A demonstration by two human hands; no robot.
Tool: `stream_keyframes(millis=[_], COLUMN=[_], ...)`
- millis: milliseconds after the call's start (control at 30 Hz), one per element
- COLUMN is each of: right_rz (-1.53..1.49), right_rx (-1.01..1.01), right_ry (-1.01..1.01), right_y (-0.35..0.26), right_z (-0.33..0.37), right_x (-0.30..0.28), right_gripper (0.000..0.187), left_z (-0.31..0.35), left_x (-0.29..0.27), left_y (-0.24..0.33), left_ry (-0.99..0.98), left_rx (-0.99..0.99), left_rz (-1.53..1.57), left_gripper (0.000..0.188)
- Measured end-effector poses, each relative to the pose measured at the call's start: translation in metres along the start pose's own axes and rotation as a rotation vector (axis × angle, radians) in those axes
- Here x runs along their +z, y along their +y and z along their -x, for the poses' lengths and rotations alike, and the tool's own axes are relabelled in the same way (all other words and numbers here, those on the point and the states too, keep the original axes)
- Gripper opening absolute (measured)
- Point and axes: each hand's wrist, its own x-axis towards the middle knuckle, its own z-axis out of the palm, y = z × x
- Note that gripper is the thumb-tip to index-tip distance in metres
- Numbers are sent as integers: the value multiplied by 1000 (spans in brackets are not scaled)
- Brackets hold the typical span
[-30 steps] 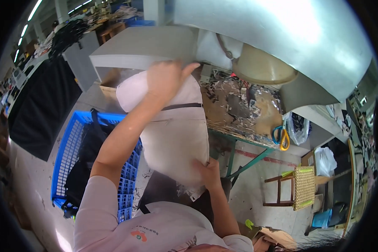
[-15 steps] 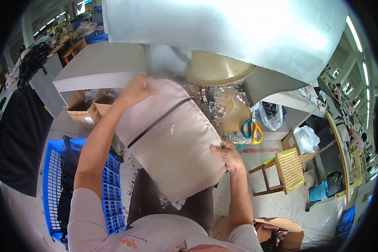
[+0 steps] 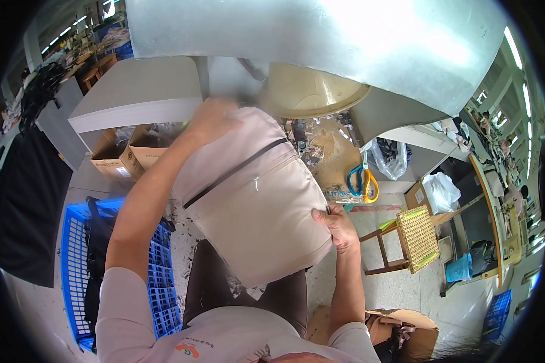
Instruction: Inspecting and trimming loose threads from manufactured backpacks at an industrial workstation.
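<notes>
A beige, padded-looking fabric piece point(image 3: 260, 206) with rounded corners, perhaps a bag part, lies tilted in front of me above my lap. A narrow black strip crosses it; I cannot tell if this is a zip or a band. My right hand point(image 3: 338, 227) grips its right edge, thumb on the face and fingers underneath. At the far upper edge is my left hand point(image 3: 215, 124), its thumb beside the fabric. Motion smears its fingers, so their hold is unclear. Just beyond, a pale yellowish basin-like part point(image 3: 315, 91) sits under a large shiny metal cover point(image 3: 321, 33).
Scissors point(image 3: 363, 181) with blue and orange handles hang right of the scrap-strewn board. A blue crate point(image 3: 75, 266) holding dark items stands left. Cardboard boxes point(image 3: 112, 158) sit under the grey-topped table point(image 3: 145, 81). A woven stool point(image 3: 418, 239) is right; an open carton point(image 3: 415, 323) is near my right elbow.
The fabric piece has shifted slightly right, both hands moving with it. My left hand has moved up and right along the far edge, its fingers now more blurred. The view has turned slightly.
</notes>
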Motion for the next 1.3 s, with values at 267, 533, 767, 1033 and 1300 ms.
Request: stream_keyframes(millis=[267, 533, 767, 1033, 1300], right_rz=[93, 92, 693, 680, -11], right_rx=[-47, -28, -408, -993, 115], right_ry=[24, -22, -541, 157, -653], right_y=[21, 25, -30, -8, 136], right_z=[13, 34, 26, 0, 90], right_x=[-14, -15, 52, 152, 180], right_gripper=[18, 20, 16, 29, 49], left_z=[2, 23, 104, 240, 340], left_x=[11, 9, -12, -133, -173], left_y=[8, 14, 90, -19, -33], left_ry=[-102, -165, -214, 51, 736], left_rx=[-17, -48, 446, -695, -509], left_rz=[27, 26, -227, 512, 998], left_gripper=[21, 25, 62, 26, 48])
